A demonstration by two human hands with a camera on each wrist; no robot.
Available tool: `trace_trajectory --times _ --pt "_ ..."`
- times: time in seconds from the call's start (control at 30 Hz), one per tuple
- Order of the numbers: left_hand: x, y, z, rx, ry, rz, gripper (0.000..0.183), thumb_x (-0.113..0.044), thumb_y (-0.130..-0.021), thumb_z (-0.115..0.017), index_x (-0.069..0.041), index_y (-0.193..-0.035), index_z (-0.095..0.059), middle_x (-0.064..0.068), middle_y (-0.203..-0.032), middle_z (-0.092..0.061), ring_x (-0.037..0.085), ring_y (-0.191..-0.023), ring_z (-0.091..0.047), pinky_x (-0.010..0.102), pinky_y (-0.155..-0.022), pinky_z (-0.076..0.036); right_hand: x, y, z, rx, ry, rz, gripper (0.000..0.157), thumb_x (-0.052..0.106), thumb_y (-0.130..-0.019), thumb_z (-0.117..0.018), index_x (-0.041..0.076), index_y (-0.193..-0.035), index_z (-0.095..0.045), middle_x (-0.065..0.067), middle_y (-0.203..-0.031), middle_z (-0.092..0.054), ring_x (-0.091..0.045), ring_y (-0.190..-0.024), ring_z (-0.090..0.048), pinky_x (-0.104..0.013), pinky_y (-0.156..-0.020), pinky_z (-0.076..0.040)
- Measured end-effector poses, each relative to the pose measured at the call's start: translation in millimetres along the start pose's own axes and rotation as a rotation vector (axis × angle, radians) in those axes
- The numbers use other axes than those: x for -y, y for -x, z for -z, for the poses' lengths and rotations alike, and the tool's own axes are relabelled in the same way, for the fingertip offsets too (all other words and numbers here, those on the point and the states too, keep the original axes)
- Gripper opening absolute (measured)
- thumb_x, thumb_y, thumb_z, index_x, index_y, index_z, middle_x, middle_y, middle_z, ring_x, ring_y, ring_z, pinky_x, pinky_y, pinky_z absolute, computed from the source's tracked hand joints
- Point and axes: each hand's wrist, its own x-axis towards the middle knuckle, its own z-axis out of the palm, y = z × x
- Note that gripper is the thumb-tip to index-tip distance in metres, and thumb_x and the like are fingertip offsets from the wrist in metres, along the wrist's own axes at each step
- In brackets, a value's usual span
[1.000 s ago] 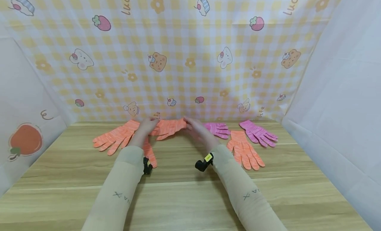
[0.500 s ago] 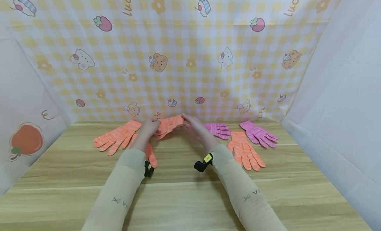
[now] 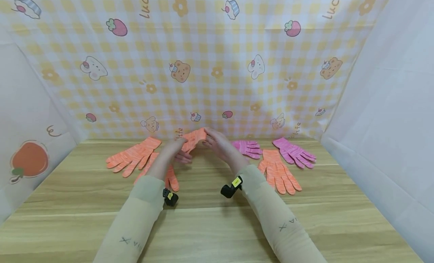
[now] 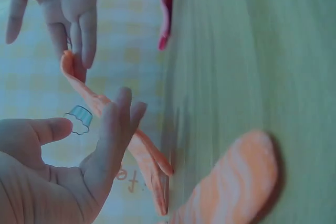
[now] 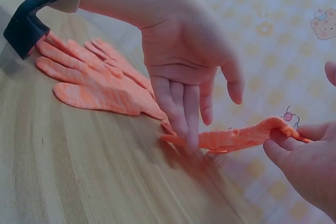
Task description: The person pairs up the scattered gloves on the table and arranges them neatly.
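Note:
An orange knitted glove (image 3: 195, 136) is raised off the tabletop near the back wall. My right hand (image 3: 220, 144) holds its cuff end between the fingers, as the right wrist view shows, with the thumb apart. My left hand (image 4: 79, 171) has its fingers extended against the glove's other end, its thumb spread away from it. Under my left wrist lies another orange glove (image 3: 171, 177), partly hidden by the arm. Further left is one more orange glove (image 3: 133, 155).
To the right lie an orange glove (image 3: 278, 170) and two pink gloves, one pink glove (image 3: 247, 148) close to my right hand and one pink glove (image 3: 294, 152) farther out. A checked cloth (image 3: 217, 89) hangs behind the wooden table (image 3: 203, 233).
The glove's cuff end has risen and shifted slightly left with my right hand. My left hand has loosened its grip, and its fingers now extend along the glove.

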Motion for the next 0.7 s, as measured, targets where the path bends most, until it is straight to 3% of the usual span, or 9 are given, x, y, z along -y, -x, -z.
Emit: trace_trajectory --times 0.2,0.4,0.47,0.7 --pt "1.3 6.1 -2.5 0.054 0.193 0.030 0.061 -0.030 -0.104 -0.034 -0.005 -0.153 -0.007 0.039 -0.131 -0.044 0.047 -0.114 -0.052 0.047 -0.089 -0.049 4 5 -4.3 0.015 0.022 0.009 0.057 0.019 -0.103 -0.042 -0.010 -0.146 -0.019 -0.020 -0.154 -0.019 -0.031 -0.138 -0.028 -0.039 -0.110 -0.029" --pt "5.3 10.2 -3.0 0.121 0.583 0.004 0.062 -0.029 -0.104 -0.035 -0.019 -0.155 -0.002 0.029 -0.154 -0.007 0.045 -0.133 -0.032 0.046 -0.104 -0.034 6 8 -7.3 0.030 0.001 0.014 0.061 0.018 -0.103 -0.042 -0.010 -0.147 -0.011 -0.023 -0.154 -0.016 -0.033 -0.139 -0.024 -0.042 -0.111 -0.025" --pt "6.1 10.0 -3.2 0.122 0.684 -0.006 0.061 -0.029 -0.104 -0.035 -0.020 -0.154 -0.002 0.026 -0.155 -0.005 0.042 -0.135 -0.029 0.045 -0.107 -0.031 7 9 -8.3 0.033 -0.005 0.015 0.062 0.018 -0.103 -0.043 -0.010 -0.148 -0.010 -0.024 -0.154 -0.016 -0.034 -0.140 -0.023 -0.043 -0.111 -0.024" --pt "4.2 13.0 -0.6 0.091 0.888 -0.023 0.061 -0.026 -0.105 -0.028 -0.021 -0.152 0.010 0.019 -0.157 -0.005 0.032 -0.141 -0.018 0.036 -0.111 -0.025 7 14 -10.8 0.061 0.008 0.024 0.062 0.017 -0.102 -0.044 -0.011 -0.147 -0.011 -0.027 -0.152 -0.019 -0.035 -0.139 -0.026 -0.043 -0.111 -0.024"
